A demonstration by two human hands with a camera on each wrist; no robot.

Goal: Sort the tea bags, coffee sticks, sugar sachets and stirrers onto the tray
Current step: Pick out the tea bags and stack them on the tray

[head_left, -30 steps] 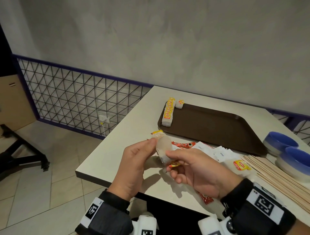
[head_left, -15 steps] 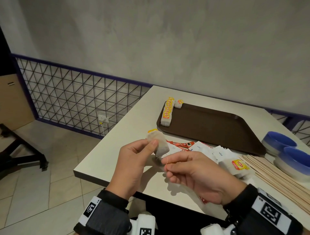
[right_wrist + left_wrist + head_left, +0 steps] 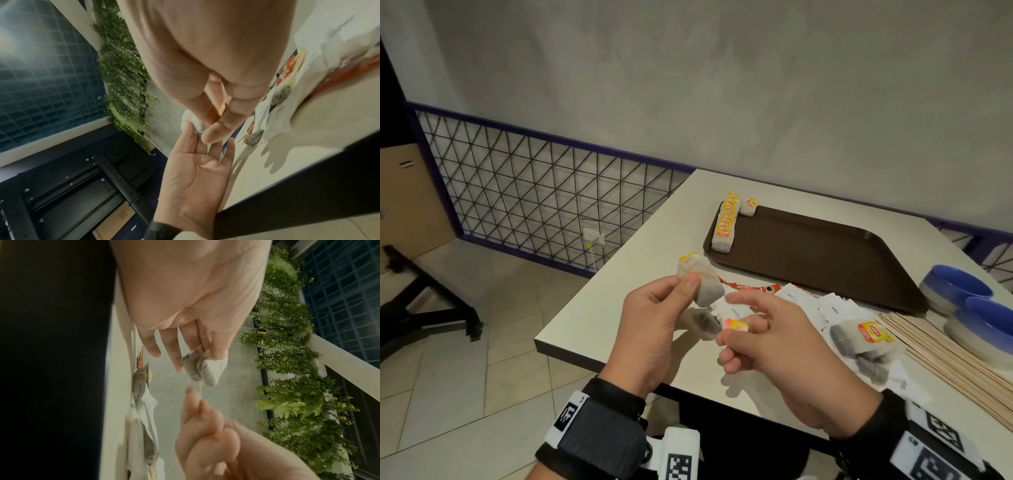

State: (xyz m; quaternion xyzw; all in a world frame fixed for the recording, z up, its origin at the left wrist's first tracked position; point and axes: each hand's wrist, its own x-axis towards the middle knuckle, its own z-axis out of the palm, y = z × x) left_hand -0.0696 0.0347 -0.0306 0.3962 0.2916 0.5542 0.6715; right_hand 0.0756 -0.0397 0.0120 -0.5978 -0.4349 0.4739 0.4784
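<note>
My left hand [image 3: 686, 291] pinches a grey tea bag [image 3: 703, 282] between thumb and forefinger, above the table's near left corner. In the left wrist view the tea bag [image 3: 203, 368] hangs from those fingers, and a thin string runs from it down to my right hand. My right hand [image 3: 739, 320] is just right of the bag and pinches its yellow-red tag [image 3: 736, 324], index finger stretched out. The tag [image 3: 222, 108] also shows between the fingers in the right wrist view. On the brown tray [image 3: 825, 260], a row of tea bags [image 3: 725, 224] lines the left edge, one more [image 3: 750, 207] beside it.
White sugar sachets [image 3: 835, 308], red coffee sticks [image 3: 750, 289] and more tea bags [image 3: 859, 339] lie in a pile in front of the tray. Wooden stirrers [image 3: 945, 363] lie to the right, by two blue bowls [image 3: 959, 286]. The table edge is just below my hands.
My right hand has let go of the bag's lower end and now holds only its tag, drawn slightly down and right. The left hand kept hold of the bag.
</note>
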